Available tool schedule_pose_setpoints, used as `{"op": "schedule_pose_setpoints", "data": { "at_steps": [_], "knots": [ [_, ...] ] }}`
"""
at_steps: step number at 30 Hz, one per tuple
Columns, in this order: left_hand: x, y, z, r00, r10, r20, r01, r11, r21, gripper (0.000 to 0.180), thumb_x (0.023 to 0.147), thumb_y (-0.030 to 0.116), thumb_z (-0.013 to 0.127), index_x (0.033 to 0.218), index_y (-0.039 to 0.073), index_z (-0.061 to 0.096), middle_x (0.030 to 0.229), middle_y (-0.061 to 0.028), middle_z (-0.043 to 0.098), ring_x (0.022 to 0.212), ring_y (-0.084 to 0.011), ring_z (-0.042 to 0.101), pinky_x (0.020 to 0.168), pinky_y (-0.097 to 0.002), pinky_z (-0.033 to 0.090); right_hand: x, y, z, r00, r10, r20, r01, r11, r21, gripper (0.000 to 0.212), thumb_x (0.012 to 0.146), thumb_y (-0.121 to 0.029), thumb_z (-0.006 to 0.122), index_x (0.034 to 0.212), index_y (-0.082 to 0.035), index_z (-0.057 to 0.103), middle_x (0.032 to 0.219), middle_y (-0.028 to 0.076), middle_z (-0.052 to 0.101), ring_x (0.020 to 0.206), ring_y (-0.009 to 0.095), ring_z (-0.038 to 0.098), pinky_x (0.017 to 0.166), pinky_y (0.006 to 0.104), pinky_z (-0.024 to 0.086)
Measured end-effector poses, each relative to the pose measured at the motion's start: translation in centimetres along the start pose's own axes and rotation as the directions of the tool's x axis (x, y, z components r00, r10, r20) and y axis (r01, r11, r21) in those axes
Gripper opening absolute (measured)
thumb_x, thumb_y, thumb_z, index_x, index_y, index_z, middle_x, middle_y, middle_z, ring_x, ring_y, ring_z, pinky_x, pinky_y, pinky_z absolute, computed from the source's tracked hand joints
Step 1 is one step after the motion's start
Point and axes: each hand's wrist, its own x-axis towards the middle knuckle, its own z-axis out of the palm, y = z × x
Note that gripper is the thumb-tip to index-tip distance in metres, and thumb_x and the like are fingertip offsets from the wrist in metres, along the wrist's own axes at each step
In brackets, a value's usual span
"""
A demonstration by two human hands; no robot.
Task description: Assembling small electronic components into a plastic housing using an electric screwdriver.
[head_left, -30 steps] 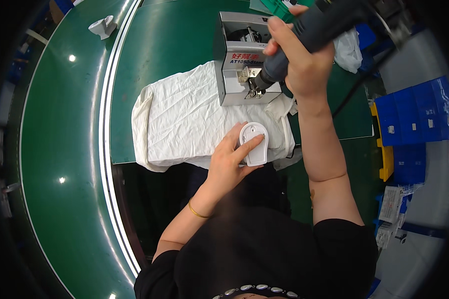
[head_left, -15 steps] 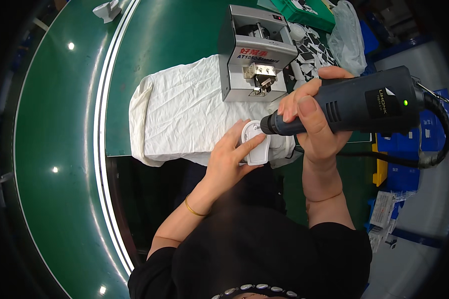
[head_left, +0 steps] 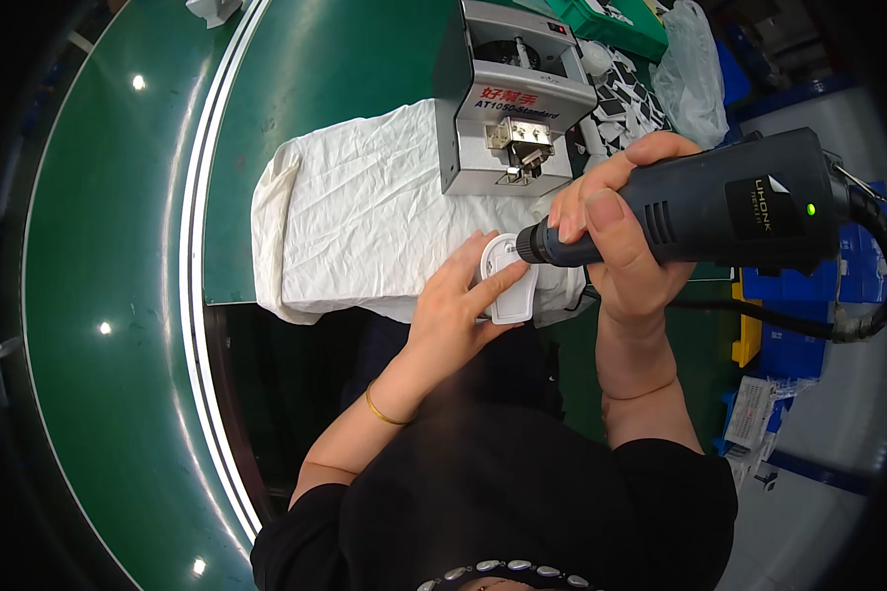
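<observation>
In my right hand (head_left: 626, 212) is a dark electric screwdriver (head_left: 719, 205), held nearly level with a green light lit at its rear. Its black nose points left, and the bit meets the inside of a white plastic housing (head_left: 510, 298), round at the top with a wider lower end. My left hand (head_left: 453, 300) grips this housing from the left, thumb laid across its front. The housing is at the near edge of a white cloth (head_left: 365, 217). Whether a screw sits under the bit is too small to tell.
A grey screw feeder machine (head_left: 512, 98) stands on the cloth's far side. Behind it on the right lie many small black and white pieces (head_left: 626, 103), a green bin (head_left: 621, 25) and a clear plastic bag (head_left: 690, 74). A black cable (head_left: 857, 320) loops at the right.
Both hands keep the same hold, with the screwdriver's bit still in the housing. The view has shifted slightly, so the machine and cloth appear a little higher.
</observation>
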Motion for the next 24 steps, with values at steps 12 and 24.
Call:
{"op": "schedule_pose_setpoints", "data": {
  "at_steps": [12, 24],
  "knots": [
    [0.2, 0.0, 0.1, 1.000, -0.019, -0.003, 0.019, 1.000, -0.007, 0.077, 0.054, 0.008, 0.088, 0.127, 0.018, 0.066, 0.139, -0.0190, 0.052, 0.126, -0.0401, 0.052, 0.100, -0.0440, 0.047, -0.1, 1.0, 0.4, 1.000, 0.028, 0.003, -0.028, 1.000, 0.014, 0.041, 0.088, 0.002, 0.060, 0.122, -0.002, 0.038, 0.079, 0.011, 0.058, 0.063, 0.016, 0.057, 0.067, 0.0377, 0.053],
    [0.3, 0.0, -0.3, 0.999, 0.044, -0.001, -0.044, 0.999, 0.025, 0.074, 0.059, 0.014, 0.090, 0.129, 0.018, 0.065, 0.141, -0.0244, 0.049, 0.118, -0.0405, 0.057, 0.098, -0.0418, 0.049, 1.3, 3.2, -8.9, 0.791, 0.309, -0.527, -0.177, 0.942, 0.287, 0.046, 0.089, -0.012, 0.070, 0.126, -0.005, 0.043, 0.075, 0.005, 0.056, 0.061, 0.017, 0.058, 0.057, 0.0341, 0.050]
  ]
}}
